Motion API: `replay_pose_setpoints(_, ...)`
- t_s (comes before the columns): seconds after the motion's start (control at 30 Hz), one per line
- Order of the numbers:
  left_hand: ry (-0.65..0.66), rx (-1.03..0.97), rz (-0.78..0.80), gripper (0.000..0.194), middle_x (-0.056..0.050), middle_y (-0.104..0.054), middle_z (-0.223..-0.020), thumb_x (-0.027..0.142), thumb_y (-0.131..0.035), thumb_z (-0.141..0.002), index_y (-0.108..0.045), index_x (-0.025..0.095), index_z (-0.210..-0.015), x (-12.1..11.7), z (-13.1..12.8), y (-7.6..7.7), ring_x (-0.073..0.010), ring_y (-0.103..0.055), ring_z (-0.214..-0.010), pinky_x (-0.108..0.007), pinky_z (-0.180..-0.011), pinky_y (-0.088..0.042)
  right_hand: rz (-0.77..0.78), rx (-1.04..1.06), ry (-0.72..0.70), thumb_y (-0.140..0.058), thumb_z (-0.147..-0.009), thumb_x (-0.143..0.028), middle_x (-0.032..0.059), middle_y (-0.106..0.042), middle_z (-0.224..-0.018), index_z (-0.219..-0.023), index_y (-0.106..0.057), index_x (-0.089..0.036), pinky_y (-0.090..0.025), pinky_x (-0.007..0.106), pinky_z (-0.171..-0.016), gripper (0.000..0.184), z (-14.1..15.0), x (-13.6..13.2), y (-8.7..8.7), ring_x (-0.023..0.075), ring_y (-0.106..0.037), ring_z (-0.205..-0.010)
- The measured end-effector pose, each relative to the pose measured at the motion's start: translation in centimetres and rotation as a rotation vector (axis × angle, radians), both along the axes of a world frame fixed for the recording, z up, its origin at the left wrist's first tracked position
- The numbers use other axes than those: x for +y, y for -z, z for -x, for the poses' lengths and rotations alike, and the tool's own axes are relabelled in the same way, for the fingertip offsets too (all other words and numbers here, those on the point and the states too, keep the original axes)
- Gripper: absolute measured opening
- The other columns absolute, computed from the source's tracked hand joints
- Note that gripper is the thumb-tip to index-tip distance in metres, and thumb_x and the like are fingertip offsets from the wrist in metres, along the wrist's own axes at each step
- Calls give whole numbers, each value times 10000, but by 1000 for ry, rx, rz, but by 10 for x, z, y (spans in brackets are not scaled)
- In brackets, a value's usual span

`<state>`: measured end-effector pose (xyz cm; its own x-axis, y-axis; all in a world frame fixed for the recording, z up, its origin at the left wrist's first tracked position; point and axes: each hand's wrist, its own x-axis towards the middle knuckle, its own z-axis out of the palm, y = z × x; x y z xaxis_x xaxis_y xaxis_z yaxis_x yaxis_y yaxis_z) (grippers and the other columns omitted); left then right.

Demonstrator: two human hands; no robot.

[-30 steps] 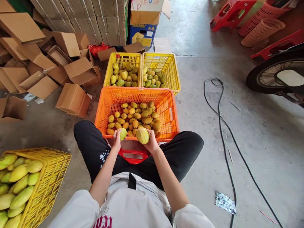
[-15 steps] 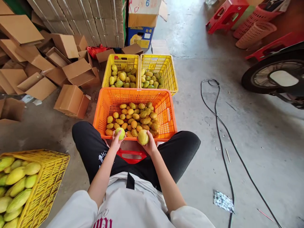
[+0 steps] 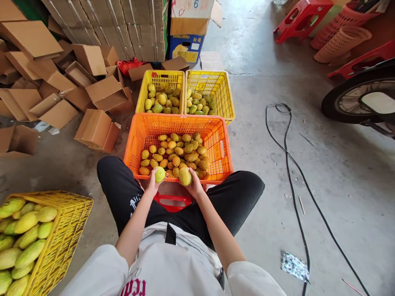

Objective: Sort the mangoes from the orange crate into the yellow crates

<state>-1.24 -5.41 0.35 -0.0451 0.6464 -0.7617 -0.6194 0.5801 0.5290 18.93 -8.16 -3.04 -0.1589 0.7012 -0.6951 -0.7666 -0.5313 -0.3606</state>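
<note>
In my left hand (image 3: 152,184) is a yellow-green mango (image 3: 159,174), its rounded end facing up. My right hand (image 3: 195,186) is closed around a larger, duller yellow mango (image 3: 185,176). Both hands are side by side over the near rim of an orange plastic crate (image 3: 217,150). Inside that crate lie several smaller yellow to brownish mangoes (image 3: 179,151). Behind it stand two yellow crates, the left one (image 3: 144,88) and the right one (image 3: 226,94), each partly filled with green-yellow mangoes.
A tilted yellow crate (image 3: 69,234) at lower left is heaped with larger mangoes (image 3: 29,257). Cardboard boxes (image 3: 95,129) are scattered at upper left. A black cable (image 3: 304,181) runs over the floor at right, near a motorbike wheel (image 3: 345,100) and a red stool (image 3: 304,18).
The whole view has shifted slightly to the right. My left hand has turned the mango a little; the right one keeps its hold.
</note>
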Motion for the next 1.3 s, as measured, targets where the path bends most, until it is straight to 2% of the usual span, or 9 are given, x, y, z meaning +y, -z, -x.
replay_pose_setpoints(0.17, -27, -45, 29, 362, -116, -758, -800, 438, -527, -929, -683, 121, -1005, 3, 0, -5, -226, -767, -784, -226, -532, -554, -37, -2, -13, -727, -876, -476, 59, -791, -914, -1099, -693, -217, -634, 326, -616, 343, -6, 2, 3, 234, -772, -805)
replay_pose_setpoints(0.33, -61, -65, 52, 305, -108, -759, -818, 378, -531, -932, -687, 136, -1034, 4, 0, -9, -251, -777, -892, -272, -671, -623, -32, 22, -20, -643, -901, -481, 87, -803, -948, -1097, -703, -200, -635, 333, -608, 348, -9, 2, 2, 249, -778, -815)
replay_pose_setpoints(0.5, -93, -112, 73, 258, -103, -745, -825, 342, -509, -949, -682, 159, -1002, 4, 1, -9, -284, -761, -1002, -404, -855, -647, -28, 53, 24, -534, -933, -516, 139, -804, -951, -1090, -712, -142, -611, 301, -557, 443, -7, 5, -6, 247, -771, -791)
replay_pose_setpoints(0.63, -148, -176, 48, 273, -98, -751, -890, 393, -523, -969, -678, 175, -1017, 4, 1, -7, -282, -746, -1044, -496, -978, -606, 39, 58, 108, -502, -949, -423, 91, -801, -897, -1078, -695, -184, -653, 350, -667, 333, -3, 10, -14, 253, -778, -834)
replay_pose_setpoints(0.73, -154, -201, 37, 307, -109, -755, -905, 409, -531, -978, -680, 153, -1057, 4, 1, -4, -275, -747, -1024, -518, -1027, -577, 19, 81, 110, -538, -935, -365, 48, -803, -932, -1099, -671, -239, -668, 421, -747, 246, -1, 11, -16, 262, -783, -877)
replay_pose_setpoints(0.9, -135, -169, 11, 380, -114, -758, -901, 460, -502, -1002, -686, 137, -1081, 4, 2, 0, -272, -749, -1023, -497, -996, -596, -31, 85, 76, -691, -874, -421, 49, -798, -981, -1134, -661, -260, -668, 473, -805, 308, -1, 7, -14, 287, -782, -952)
replay_pose_setpoints(1.03, -104, -145, -45, 416, -123, -763, -1011, 552, -614, -940, -666, 178, -1114, 3, 2, 1, -290, -726, -1118, -481, -956, -609, -75, -2, 99, -765, -831, -434, 31, -789, -960, -1098, -647, -274, -673, 470, -822, 333, 0, 6, -13, 276, -778, -957)
replay_pose_setpoints(1.13, -59, -116, -51, 467, -106, -757, -1000, 589, -730, -853, -642, 199, -1093, 2, 1, 2, -288, -737, -1090, -461, -919, -621, -107, -36, 110, -801, -787, -375, 16, -786, -976, -1090, -639, -269, -669, 459, -856, 360, 1, 6, -11, 262, -776, -965)
replay_pose_setpoints(1.3, 40, -66, -76, 409, -81, -758, -936, 336, -886, -735, -643, 172, -1020, -2, 0, 1, -249, -759, -971, -436, -933, -616, -98, -1, 26, -731, -825, -412, 74, -800, -925, -1032, -692, -207, -659, 418, -877, 294, 0, 5, -11, 284, -764, -1038)
